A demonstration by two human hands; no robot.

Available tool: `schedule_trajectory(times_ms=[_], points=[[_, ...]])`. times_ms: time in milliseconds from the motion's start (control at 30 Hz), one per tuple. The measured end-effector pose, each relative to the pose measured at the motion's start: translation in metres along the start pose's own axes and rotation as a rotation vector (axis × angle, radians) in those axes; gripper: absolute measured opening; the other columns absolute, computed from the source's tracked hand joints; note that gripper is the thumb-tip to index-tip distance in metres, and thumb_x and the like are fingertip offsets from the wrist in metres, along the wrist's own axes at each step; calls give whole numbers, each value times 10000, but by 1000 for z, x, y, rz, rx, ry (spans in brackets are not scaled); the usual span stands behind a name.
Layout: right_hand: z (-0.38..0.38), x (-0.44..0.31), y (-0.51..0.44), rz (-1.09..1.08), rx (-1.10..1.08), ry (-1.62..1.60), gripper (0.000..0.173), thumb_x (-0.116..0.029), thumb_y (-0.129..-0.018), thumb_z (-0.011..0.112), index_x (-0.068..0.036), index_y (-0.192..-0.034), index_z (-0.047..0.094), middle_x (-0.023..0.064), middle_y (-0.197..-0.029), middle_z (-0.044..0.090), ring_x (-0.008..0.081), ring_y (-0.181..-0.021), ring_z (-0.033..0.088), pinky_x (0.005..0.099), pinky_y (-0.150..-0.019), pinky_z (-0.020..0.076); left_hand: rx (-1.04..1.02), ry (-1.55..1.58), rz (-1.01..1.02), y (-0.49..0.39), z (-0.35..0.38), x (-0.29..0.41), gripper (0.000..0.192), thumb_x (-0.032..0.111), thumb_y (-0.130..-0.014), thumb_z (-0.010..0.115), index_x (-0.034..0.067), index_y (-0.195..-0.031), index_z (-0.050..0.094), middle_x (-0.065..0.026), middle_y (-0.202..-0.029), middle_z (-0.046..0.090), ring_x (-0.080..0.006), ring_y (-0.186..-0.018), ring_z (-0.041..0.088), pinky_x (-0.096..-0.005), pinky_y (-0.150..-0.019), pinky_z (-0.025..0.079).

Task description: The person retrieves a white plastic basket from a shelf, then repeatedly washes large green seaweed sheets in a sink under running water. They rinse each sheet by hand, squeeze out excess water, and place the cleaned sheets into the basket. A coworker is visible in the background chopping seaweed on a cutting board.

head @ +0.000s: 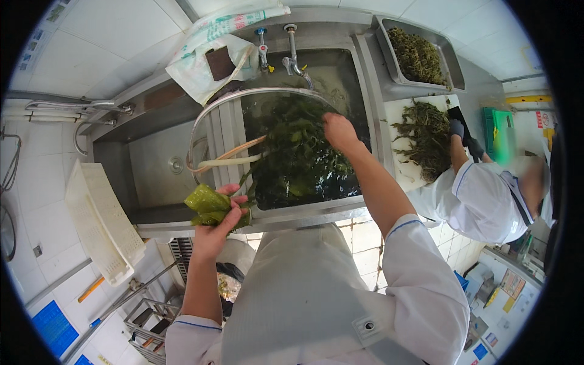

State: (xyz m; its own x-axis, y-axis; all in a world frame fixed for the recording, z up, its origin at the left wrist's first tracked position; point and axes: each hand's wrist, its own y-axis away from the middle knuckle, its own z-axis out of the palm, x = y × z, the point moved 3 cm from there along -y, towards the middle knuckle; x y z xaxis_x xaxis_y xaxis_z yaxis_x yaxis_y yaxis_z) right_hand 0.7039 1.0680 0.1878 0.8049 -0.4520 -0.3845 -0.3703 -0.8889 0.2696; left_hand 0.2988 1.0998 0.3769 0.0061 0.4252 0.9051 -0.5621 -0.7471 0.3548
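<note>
My left hand (pixel 223 219) grips a folded bundle of wet green seaweed (pixel 207 204), likely kelp, above the sink's front edge. A thin strand trails from it towards the right sink basin (pixel 335 86). That basin holds dark water with a mass of green seaweed (pixel 296 141) in it. Over the basin's right side, my right hand (pixel 341 131) has its fingers curled downward at the edge of the seaweed. What lies between those fingers is hidden. A clear hose (pixel 214 102) arches over the basin, its end near my right hand. Two paler hoses (pixel 237 159) run into the seaweed.
A co-worker's gloved hand (pixel 456 128) holds a dark cleaver (pixel 457 116) beside chopped greens (pixel 424 137) on a white cutting board (pixel 397 162). Behind stands a metal tray (pixel 449 59) of greens. Left are another basin (pixel 155 159) and a white plastic crate (pixel 102 223). Taps (pixel 292 50) line the back.
</note>
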Motion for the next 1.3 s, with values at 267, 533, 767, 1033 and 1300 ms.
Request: schedule_trajectory(times_ms=[267, 533, 767, 1033, 1300], points=[[82, -20, -97, -51, -2, -116, 339, -164, -942, 644, -40, -1257, 660, 240, -1218, 692, 432, -1173, 644, 513, -983, 530, 30, -64, -236, -12, 18, -29, 174, 38, -965, 721, 28, -1101, 612, -52, -955, 660, -195, -851, 690, -361, -841, 557], [36, -28, -19, 124, -79, -603, 335, -289, -969, 735, -2, -1085, 605, 105, -959, 670, 206, -860, 623, 351, -777, 514, 215, 90, -243, -41, 31, -54, 181, 115, -976, 752, 24, -1091, 646, -47, -947, 684, -160, -866, 681, -316, -808, 553], [-12, -117, 98, 51, 148, -1280, 116, -130, -1007, 713, -39, -1038, 650, -35, -870, 605, 35, -822, 519, 225, -710, 450, 128, 143, -125, -85, 58, -71, 184, 154, -984, 756, 25, -1070, 657, -54, -1011, 704, -154, -890, 654, -304, -807, 539], [6, -160, 140, -234, 18, -1011, 181, -148, -1006, 668, 18, -1046, 726, 166, -977, 675, 343, -889, 663, 396, -795, 538, 142, 362, -376, -63, 25, -99, 321, 66, -970, 730, 15, -1276, 648, -85, -1207, 703, -198, -1095, 692, -338, -954, 570], [41, -163, 128, -352, -43, -841, 131, -130, -922, 731, -19, -990, 718, 155, -877, 701, 302, -792, 686, 377, -703, 542, 88, 126, -397, -46, 19, -120, 487, 37, -949, 716, 17, -1417, 585, -88, -1404, 650, -194, -1263, 612, -365, -1120, 465]])
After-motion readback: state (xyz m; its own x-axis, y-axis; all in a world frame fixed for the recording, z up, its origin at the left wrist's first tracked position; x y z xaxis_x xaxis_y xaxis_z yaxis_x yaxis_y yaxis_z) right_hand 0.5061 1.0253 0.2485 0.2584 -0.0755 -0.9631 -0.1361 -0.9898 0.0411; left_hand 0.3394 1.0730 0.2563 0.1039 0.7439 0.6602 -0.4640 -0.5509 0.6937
